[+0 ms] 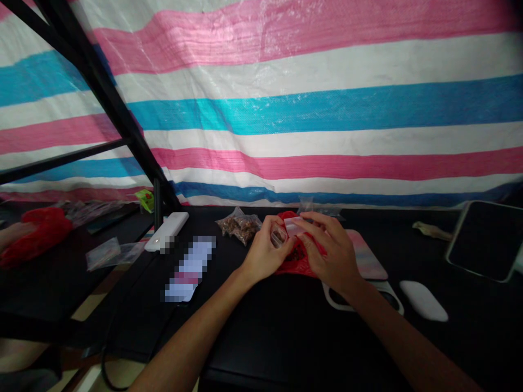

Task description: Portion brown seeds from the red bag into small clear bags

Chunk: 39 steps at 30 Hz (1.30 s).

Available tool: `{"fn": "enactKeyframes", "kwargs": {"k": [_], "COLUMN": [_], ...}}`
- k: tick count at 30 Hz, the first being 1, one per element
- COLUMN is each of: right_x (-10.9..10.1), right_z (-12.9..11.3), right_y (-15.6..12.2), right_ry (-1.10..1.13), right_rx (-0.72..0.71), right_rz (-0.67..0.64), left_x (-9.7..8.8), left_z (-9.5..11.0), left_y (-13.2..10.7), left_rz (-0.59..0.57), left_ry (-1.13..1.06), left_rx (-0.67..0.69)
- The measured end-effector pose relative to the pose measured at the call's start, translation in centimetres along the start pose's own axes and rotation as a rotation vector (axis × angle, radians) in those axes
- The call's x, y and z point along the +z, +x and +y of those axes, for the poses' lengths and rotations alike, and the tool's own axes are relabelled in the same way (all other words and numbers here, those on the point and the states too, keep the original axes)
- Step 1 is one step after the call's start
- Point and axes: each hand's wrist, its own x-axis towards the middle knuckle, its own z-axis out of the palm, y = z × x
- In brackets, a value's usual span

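Above a red plastic bag on the black table, both hands are at a small clear plastic bag. Its lower part, with something brownish inside, lies within my left hand, whose fingers curl round it. My right hand has its fingertips pressed on the pale upper part of the same bag. Dark bits show inside the red bag below. Just left of my left hand lie several filled clear bags with brown pieces in them.
A lit phone and a white power strip lie to the left. On the right are a pastel pad, a white mouse and a dark-screened tablet. Another person's hand touches a red bag at far left.
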Motion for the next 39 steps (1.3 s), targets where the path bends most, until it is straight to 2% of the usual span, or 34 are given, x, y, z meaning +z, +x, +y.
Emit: {"fn": "enactKeyframes", "kwargs": {"k": [3, 7, 9, 13, 20, 24, 27, 31, 36, 39], "right_x": [-0.8, -1.4, -1.3, -0.6, 0.5, 1.1, 1.4, 1.7, 1.8, 1.8], "right_z": [0.0, 0.1, 0.0, 0.2, 0.7, 0.9, 1.0, 1.1, 0.6, 0.5], "right_y": [0.4, 0.6, 0.5, 0.2, -0.7, -1.1, -1.3, -1.5, -1.4, -1.3], "right_ry": [0.05, 0.134, 0.118, -0.006, -0.192, -0.283, -0.287, -0.237, -0.212, -0.207], "right_rx": [0.069, 0.053, 0.059, 0.096, 0.198, 0.16, 0.118, 0.1, 0.131, 0.152], "right_rz": [-0.065, -0.35, -0.483, -0.629, -0.63, -0.649, -0.627, -0.608, -0.632, -0.655], "left_x": [-1.5, -3.9, -4.6, -4.6, -4.4, -4.3, -4.0, -3.9, -3.5, -3.2], "left_z": [0.4, 0.3, -0.2, -1.2, -0.2, 0.4, 0.1, -1.1, -1.5, -1.3], "left_y": [0.2, 0.5, 0.6, 1.1, 1.2, 0.7, 0.5, 0.6, 1.0, 1.1], "left_rz": [-0.013, -0.281, -0.324, -0.275, -0.009, 0.01, -0.026, -0.011, 0.033, 0.014], "left_ry": [0.151, 0.527, 0.663, 0.754, 0.918, 0.967, 0.829, 0.43, -0.04, -0.189], "left_rx": [0.029, 0.039, 0.023, -0.059, -0.244, -0.395, -0.387, -0.336, -0.387, -0.406]}}
